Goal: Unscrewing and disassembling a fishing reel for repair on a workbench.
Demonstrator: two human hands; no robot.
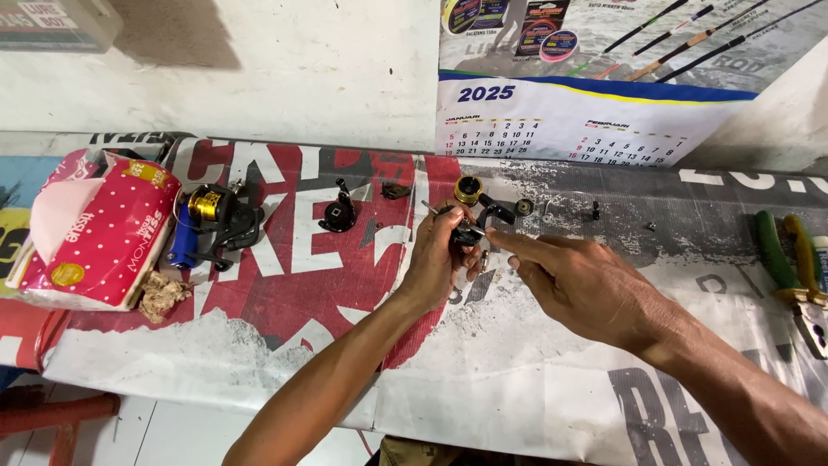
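My left hand (434, 259) grips a black fishing reel body (470, 226) with a gold spool (468, 190) on top, held just above the table's middle. My right hand (573, 280) reaches in from the right, index finger and thumb touching the reel's lower part. Whether something small sits between those fingertips cannot be made out. Small loose reel parts lie close behind: a round black piece (524, 207) and tiny screws (595, 210).
A second black, blue and gold reel (211, 224) lies at left beside a pink tissue pack (95, 229) and a crumpled tissue (159, 295). A black reel part (338, 214) lies behind. Green and yellow handled pliers (789, 259) rest at far right. A calendar (561, 121) leans on the wall.
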